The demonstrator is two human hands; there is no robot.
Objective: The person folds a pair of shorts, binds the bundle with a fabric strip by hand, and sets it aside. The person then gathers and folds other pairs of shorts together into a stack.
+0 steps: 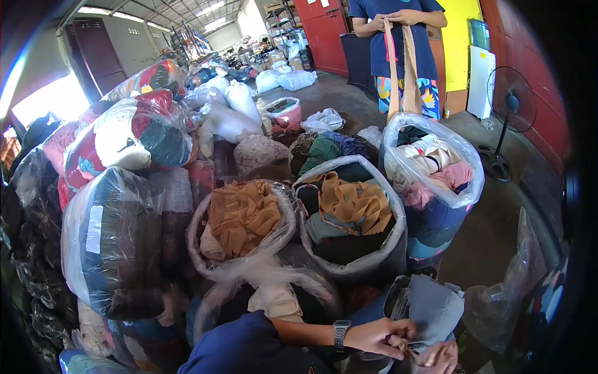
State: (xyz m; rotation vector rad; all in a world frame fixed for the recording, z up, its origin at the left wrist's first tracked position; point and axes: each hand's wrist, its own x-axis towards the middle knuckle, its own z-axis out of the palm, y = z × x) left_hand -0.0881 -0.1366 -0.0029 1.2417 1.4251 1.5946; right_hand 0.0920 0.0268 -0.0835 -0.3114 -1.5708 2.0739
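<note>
My left hand (381, 335), with a watch on the wrist, is closed at the lower right, its fingers bent over a thin light strand or strip. Just below and to its right, my right hand (438, 357) is also closed close to the same strand. Both hands are beside grey-blue fabric pieces (436, 305) that stand up behind them. What exactly the fingers pinch is too small to name. Left of my hands, an open plastic bag holds cream cloth (277, 302), partly covered by my sleeve.
Open bags hold tan cloth (244, 215) and more tan strips (355, 202); another holds pink and white cloth (436, 159). Wrapped bales (112, 243) are stacked at left. Another person (402, 43) stands behind, holding long beige strips. A fan (512, 100) stands at right.
</note>
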